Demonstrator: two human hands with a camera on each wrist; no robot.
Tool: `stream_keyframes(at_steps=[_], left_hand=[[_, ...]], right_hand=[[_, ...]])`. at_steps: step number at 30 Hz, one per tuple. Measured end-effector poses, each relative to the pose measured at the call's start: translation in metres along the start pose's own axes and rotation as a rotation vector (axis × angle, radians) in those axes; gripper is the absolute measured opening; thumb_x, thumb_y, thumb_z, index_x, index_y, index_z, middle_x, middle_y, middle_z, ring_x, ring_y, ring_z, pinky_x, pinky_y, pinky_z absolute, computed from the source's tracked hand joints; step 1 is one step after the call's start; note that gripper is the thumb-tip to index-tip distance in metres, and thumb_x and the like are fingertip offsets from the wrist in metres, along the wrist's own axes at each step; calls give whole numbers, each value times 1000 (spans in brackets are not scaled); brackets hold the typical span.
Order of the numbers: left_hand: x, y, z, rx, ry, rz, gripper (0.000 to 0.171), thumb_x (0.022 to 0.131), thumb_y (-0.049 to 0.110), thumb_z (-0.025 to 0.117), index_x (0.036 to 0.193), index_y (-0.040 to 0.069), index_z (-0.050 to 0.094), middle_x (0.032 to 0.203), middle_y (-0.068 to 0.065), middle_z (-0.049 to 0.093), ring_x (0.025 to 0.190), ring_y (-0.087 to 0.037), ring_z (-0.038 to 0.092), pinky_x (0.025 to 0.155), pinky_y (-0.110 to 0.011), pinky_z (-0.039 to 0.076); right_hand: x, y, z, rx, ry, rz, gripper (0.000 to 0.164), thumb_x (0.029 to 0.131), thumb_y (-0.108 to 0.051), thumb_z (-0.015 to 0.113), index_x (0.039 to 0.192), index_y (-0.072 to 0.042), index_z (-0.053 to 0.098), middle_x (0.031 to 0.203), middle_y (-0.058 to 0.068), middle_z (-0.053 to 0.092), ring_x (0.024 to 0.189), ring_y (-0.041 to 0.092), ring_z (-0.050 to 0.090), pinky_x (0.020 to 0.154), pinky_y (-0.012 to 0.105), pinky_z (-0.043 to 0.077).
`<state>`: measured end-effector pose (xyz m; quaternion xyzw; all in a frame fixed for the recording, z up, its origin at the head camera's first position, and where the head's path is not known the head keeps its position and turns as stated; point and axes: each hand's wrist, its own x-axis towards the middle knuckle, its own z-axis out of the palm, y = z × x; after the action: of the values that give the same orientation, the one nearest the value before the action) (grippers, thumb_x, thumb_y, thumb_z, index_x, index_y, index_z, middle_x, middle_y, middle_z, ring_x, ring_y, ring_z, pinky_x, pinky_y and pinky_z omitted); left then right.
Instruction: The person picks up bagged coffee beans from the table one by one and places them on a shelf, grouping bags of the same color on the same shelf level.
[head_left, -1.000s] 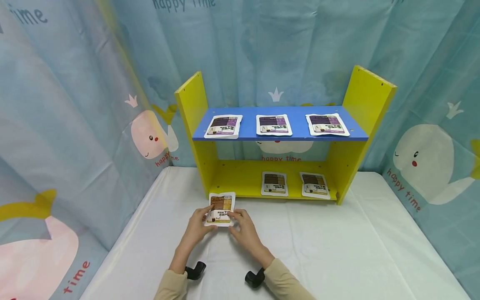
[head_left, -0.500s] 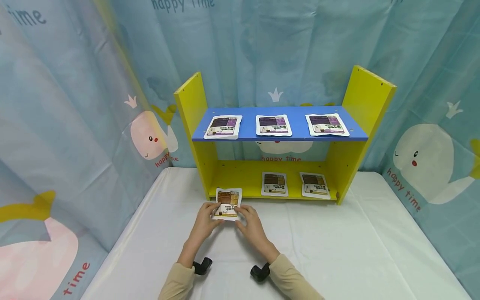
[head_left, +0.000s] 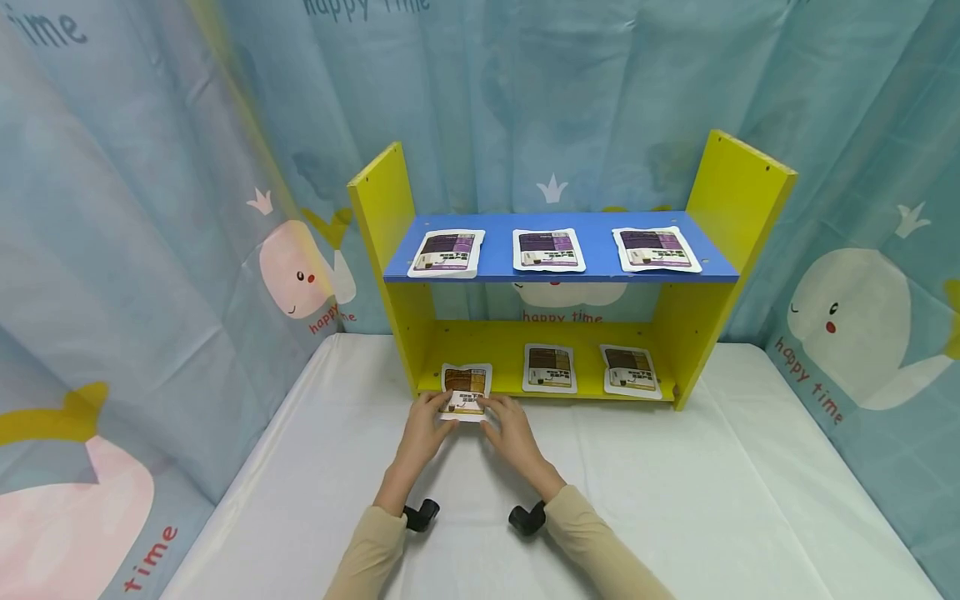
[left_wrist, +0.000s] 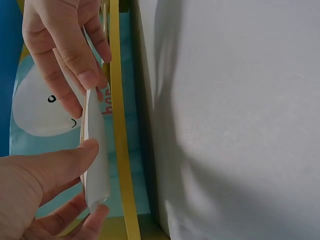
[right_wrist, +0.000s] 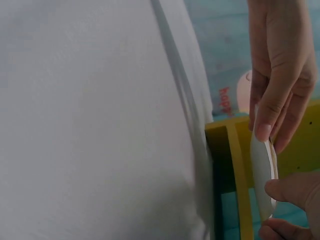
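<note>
Brown-labelled pouch (head_left: 466,390), print unreadable, between both hands

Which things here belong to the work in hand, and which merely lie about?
In hand: brown pouch, pinched by left hand and right hand; yellow shelf.
Lying about: two brown pouches, three purple pouches, whale curtain.

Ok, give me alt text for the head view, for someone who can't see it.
Both hands, left hand and right hand, pinch a flat white snack pouch with a brown label at the left front edge of the yellow shelf unit's bottom board. Two similar pouches lie on that board, and three purple-labelled ones on the blue upper shelf.
</note>
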<state>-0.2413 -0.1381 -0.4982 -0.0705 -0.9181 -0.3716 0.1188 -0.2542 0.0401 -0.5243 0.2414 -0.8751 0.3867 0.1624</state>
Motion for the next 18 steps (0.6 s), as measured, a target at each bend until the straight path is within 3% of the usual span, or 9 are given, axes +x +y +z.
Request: stream_keyframes(at_steps=[10,18], left_hand=[[15,-2,6,-25,28,6,50,79,7,72,126,1,56,122,-21,53,109,-35,52,92,-48,45],[24,-4,8,-37,41,4,49,80,7,71,126,0,56,124,-22,52,112,-37,50,94,-49,44]], right_hand=[[20,6,-4,-42,-41,8,32,84,-9,66,116,-6,63,115,18,60,105,35,54,90,52,44],[32,11,-3,-76,-43,-3,32,85,-12,66,116,-6,63,114,17,61,106,33,56,91,48,44]])
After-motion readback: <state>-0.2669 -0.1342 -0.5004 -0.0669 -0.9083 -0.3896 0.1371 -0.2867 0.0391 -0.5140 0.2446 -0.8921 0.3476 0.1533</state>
